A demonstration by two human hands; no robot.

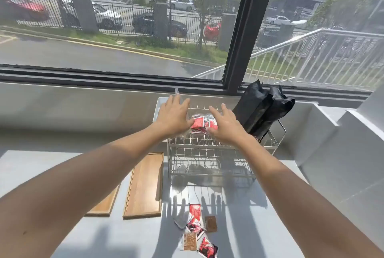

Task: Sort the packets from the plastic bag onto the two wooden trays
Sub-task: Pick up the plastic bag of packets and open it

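Fingers spread wide on both hands: the left hand (173,115) and right hand (225,123) reach to either side of the clear plastic bag (204,123) of red packets, which sits on the top tier of a wire rack (207,154), neither hand closed on it. Two wooden trays (143,185) lie bare on the table, left of the rack. Several loose packets (195,226) lie scattered in front, and a black bag (261,110) leans on the rack's right end
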